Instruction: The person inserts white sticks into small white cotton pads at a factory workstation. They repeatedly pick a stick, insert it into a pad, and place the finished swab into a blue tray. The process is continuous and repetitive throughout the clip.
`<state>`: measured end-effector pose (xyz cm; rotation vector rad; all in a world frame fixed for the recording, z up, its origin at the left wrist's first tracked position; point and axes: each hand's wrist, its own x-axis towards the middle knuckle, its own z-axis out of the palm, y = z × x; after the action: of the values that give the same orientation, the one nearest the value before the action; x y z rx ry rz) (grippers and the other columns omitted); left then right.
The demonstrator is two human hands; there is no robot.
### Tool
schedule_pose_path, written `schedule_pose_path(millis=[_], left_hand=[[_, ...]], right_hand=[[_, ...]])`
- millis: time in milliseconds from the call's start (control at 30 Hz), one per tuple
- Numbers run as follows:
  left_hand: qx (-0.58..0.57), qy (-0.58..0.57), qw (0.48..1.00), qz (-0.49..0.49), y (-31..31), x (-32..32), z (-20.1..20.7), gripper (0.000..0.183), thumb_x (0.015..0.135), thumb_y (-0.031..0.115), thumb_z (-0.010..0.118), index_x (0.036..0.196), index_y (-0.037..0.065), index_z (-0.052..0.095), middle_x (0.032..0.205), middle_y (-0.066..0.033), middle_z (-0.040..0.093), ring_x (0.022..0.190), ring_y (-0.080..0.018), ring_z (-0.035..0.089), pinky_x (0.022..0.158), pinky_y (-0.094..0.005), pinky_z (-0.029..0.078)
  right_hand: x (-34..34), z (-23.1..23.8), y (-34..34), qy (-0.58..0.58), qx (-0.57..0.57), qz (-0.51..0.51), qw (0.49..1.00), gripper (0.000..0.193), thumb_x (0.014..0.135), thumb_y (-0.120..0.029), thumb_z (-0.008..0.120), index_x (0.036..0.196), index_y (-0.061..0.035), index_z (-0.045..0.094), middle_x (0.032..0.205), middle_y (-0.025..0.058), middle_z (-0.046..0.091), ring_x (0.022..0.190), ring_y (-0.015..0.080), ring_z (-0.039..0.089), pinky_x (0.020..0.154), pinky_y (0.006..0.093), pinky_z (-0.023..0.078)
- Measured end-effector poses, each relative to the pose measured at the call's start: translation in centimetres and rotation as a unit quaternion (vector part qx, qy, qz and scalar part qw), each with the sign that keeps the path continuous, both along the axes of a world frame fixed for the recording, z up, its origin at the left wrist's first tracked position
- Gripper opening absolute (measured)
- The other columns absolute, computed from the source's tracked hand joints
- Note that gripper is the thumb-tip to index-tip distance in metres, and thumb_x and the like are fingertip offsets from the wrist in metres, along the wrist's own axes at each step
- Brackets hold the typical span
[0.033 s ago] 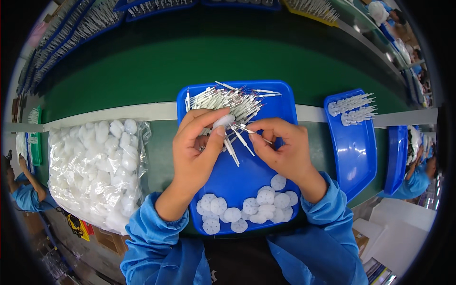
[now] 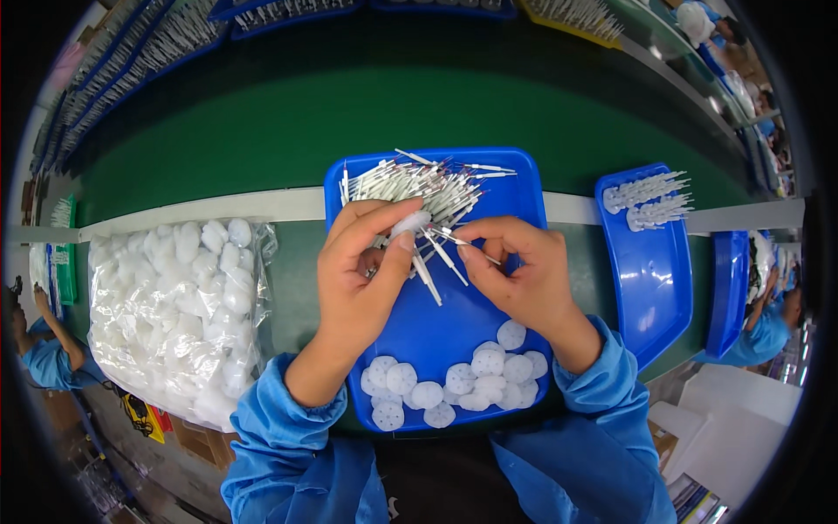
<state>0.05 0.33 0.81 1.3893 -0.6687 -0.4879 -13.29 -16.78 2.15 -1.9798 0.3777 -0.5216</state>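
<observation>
My left hand (image 2: 360, 272) is closed, pinching a small white plastic disc (image 2: 409, 224) between thumb and fingers. Close against that disc, my right hand (image 2: 534, 278) grips a thin white stick (image 2: 449, 237) with its thumb and forefinger. Other white sticks (image 2: 425, 278) hang at the disc's edge; whether they are fixed in it cannot be made out. Both hands are above a blue tray (image 2: 436, 336). A heap of thin white sticks (image 2: 428, 185), some with reddish ends, fills its far part. Several loose white discs with small holes (image 2: 461, 378) lie along its near side.
Left of the tray sits a clear bag full of white discs (image 2: 179, 314). To the right, another blue tray (image 2: 650, 288) carries disc-and-stick assemblies (image 2: 648, 201). More filled trays (image 2: 175, 48) line the far edge of the green table (image 2: 419, 109). Other people work at both sides.
</observation>
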Motion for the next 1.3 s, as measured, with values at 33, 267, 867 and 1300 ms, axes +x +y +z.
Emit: schedule_pose_path(millis=[33,267,867,1300], left_hand=[[0.008,-0.005,1.000,-0.005,0.1,0.0,0.0,0.030,0.107,0.000,0.065,0.136,-0.002,0.073,0.126,-0.0085,0.064,0.110,-0.0133,0.067,0.081,-0.0213,0.054],[0.035,-0.098,0.995,-0.006,0.0,0.1,-0.1,0.033,0.103,-0.004,0.067,0.134,-0.001,0.075,0.131,-0.0114,0.068,0.099,-0.0111,0.067,0.078,-0.0220,0.054],[0.127,-0.291,0.948,0.041,-0.3,-1.3,0.6,0.036,0.091,-0.001,0.079,0.127,-0.001,0.079,0.089,-0.0146,0.079,0.069,-0.0253,0.073,0.065,-0.0357,0.057],[0.071,-0.152,0.986,-0.015,0.0,0.2,-0.1,0.044,0.088,0.009,0.089,0.131,0.008,0.077,0.121,-0.0103,0.077,0.103,-0.0205,0.071,0.076,-0.0307,0.058]], right_hand=[[-0.1,0.1,0.0,0.007,-0.003,0.004,1.000,0.020,0.091,-0.005,0.084,0.110,-0.0076,0.081,0.060,0.0017,0.063,0.050,0.0072,0.057,0.050,0.0254,0.045],[0.0,0.1,0.6,0.034,-0.025,0.001,0.999,0.015,0.093,-0.009,0.084,0.108,-0.0087,0.081,0.055,0.0016,0.058,0.047,0.0082,0.055,0.049,0.0267,0.043],[1.0,-0.3,0.0,-0.054,-0.294,-0.010,0.954,0.011,0.088,-0.013,0.085,0.096,-0.0103,0.079,0.083,0.0064,0.079,0.070,0.0250,0.077,0.065,0.0365,0.059],[0.8,-0.7,-0.3,-0.078,-0.123,0.016,0.989,0.022,0.086,-0.007,0.088,0.107,-0.0076,0.082,0.100,0.0100,0.082,0.087,0.0253,0.079,0.076,0.0345,0.062]])
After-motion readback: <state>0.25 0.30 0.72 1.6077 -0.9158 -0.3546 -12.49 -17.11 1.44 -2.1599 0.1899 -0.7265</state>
